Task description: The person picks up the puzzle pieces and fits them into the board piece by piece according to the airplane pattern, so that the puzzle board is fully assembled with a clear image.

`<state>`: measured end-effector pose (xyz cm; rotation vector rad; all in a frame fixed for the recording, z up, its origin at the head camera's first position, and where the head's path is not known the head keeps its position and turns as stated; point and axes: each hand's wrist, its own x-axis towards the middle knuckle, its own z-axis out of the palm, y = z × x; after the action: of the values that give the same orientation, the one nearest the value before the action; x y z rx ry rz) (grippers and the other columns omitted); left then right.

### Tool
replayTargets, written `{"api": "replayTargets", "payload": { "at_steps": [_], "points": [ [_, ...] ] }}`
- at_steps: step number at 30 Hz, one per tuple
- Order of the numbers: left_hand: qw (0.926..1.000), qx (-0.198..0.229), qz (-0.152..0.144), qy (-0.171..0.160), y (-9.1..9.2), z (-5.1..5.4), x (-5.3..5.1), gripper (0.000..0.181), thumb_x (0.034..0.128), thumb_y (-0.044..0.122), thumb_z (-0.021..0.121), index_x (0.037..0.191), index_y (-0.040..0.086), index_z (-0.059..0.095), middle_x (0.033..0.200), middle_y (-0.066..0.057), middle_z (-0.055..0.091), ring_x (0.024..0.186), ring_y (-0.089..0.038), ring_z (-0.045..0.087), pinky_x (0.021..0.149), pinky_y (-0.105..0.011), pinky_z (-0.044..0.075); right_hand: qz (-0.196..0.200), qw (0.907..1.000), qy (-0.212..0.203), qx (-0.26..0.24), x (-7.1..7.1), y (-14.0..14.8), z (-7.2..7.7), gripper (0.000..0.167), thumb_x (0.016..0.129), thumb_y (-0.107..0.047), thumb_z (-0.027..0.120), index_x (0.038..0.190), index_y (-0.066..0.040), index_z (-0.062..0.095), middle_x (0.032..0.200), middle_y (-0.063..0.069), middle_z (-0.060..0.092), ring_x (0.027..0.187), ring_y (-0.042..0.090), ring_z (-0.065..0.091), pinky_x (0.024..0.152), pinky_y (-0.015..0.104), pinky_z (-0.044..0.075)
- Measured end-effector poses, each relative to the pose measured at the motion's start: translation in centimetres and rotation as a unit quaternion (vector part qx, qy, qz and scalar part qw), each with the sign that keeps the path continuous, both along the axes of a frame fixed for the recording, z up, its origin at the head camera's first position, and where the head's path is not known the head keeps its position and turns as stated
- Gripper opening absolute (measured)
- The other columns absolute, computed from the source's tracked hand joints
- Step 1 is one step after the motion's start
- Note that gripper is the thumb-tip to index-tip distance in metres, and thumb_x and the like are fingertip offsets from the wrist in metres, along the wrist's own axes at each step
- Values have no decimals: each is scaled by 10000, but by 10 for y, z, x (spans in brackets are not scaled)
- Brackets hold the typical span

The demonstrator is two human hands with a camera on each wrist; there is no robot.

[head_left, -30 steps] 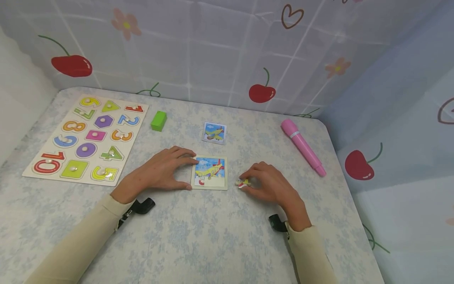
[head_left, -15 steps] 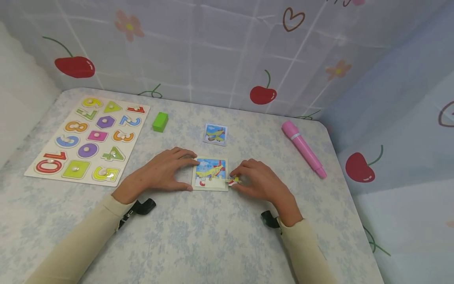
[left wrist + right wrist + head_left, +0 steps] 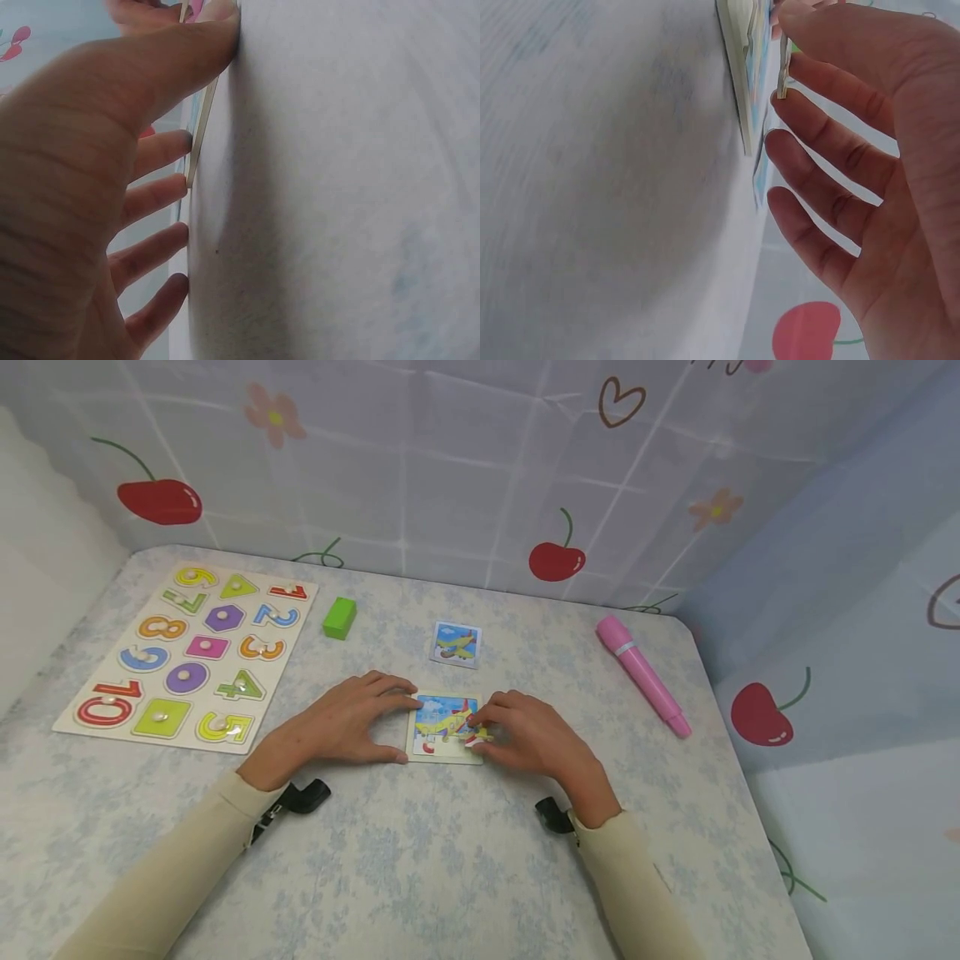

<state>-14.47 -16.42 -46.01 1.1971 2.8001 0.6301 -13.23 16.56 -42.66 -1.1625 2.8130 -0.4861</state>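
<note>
A small square jigsaw puzzle board (image 3: 446, 760) with a yellow airplane on blue sky lies mid-table; a pale bare patch shows along its lower part. My left hand (image 3: 341, 720) rests at its left side, with the thumb by the lower corner and a finger touching the upper left edge, fingers spread in the left wrist view. Between thumb and fingers, my right hand (image 3: 536, 739) pinches a puzzle piece (image 3: 478, 739) above the board's lower right part. The right wrist view shows that thin piece (image 3: 784, 67) on edge, apart from the board (image 3: 739, 90).
Behind the board lies a small airplane picture card (image 3: 456, 644). A green block (image 3: 340, 618) and a number-and-shape peg board (image 3: 172, 643) are to the left. The pink microphone-shaped toy (image 3: 643, 676) lies at the right. A printed curtain (image 3: 465, 468) borders the table's back.
My right hand has moved left with the puzzle piece, from beside the board to over its lower right part. The left hand stays at the board's left edge.
</note>
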Motion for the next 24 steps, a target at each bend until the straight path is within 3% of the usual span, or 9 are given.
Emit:
{"api": "replayTargets", "payload": {
  "at_steps": [10, 18, 24],
  "points": [
    [9999, -62, 34, -92, 0, 2, 0, 806, 834, 631, 869, 1481, 195, 666, 1557, -36, 546, 1417, -300, 501, 1086, -564, 466, 120, 9999, -58, 56, 2, -17, -6, 278, 942, -297, 863, 1182, -171, 801, 1090, -18, 690, 913, 135, 632, 801, 325, 552],
    [10000, -31, 13, -68, 0, 2, 0, 804, 832, 628, 873, 1473, 187, 673, 1549, -40, 554, 1420, -303, 506, 1084, -566, 469, 140, 9997, 98, 175, 6, -31, -10, 302, 935, -327, 868, 1192, -187, 794, 1177, -12, 712, 1021, 183, 675, 877, 371, 573],
    [10000, -24, -16, -6, 0, 1, -1, 805, 833, 637, 868, 1472, 188, 673, 1546, -37, 555, 1414, -300, 509, 1080, -557, 473, 101, 9992, 179, 351, 9, -38, -9, 299, 938, -345, 865, 1194, -203, 806, 1150, -14, 696, 1020, 184, 663, 868, 369, 561]
  ]
}}
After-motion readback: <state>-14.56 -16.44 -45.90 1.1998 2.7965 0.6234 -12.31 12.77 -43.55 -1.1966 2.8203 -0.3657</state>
